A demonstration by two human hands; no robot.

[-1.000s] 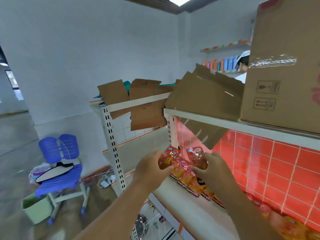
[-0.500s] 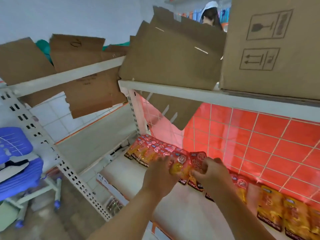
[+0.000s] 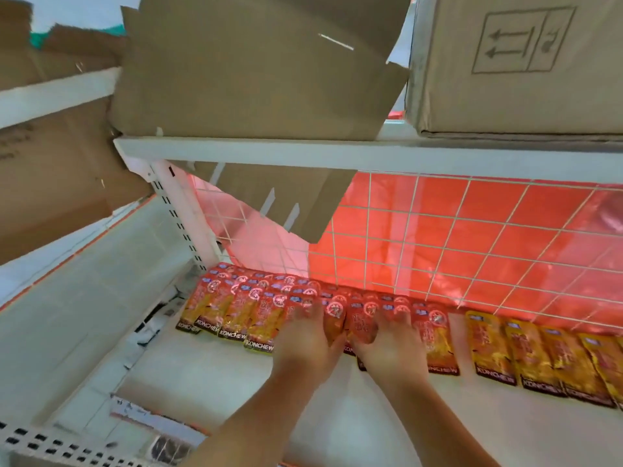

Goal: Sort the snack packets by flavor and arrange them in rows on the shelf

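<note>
Head view: left hand [image 3: 305, 337] and right hand [image 3: 392, 343], fingers stretched nearly flat, press red foil snack packets [image 3: 362, 321] straight ahead into the back row of the white metal shelf [image 3: 209, 365], long axes pointing away, yellow foil packets [image 3: 526, 358] nearer the right hand.

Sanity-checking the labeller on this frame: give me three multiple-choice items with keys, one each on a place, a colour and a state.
1. Where do the yellow packets lie relative to the red packets?
A. To their right, on the same shelf
B. On the shelf above
C. On the floor

2. What colour is the back panel behind the packets?
A. Blue
B. Red
C. Green

3. What are the left hand and the right hand doing?
A. Hanging idle
B. Lifting a box
C. Touching red packets in the row

Key: 1 A, they continue the row rightward; 2 B, it shows red above the row; 3 C, both hands lie on the red row.
</note>
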